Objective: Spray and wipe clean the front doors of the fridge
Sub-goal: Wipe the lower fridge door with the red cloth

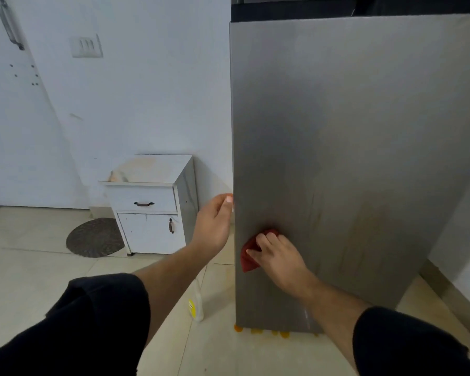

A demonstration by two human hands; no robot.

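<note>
Black sleeves [98, 321] nearest. Right hand [278, 255] clamps cloth [248, 260] against fridge door [350, 131], low down; left hand [215, 222] curls round its edge. Best: firm, overlapping strokes.

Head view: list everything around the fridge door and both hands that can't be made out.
Spray bottle: top hidden behind the left forearm; label blurred.
Red cloth: mostly covered by the right hand.
Left hand: fingertips hidden at the fridge door edge, so its grip is unclear.
Above the door: the fridge is cut off by the frame's top edge.
</note>
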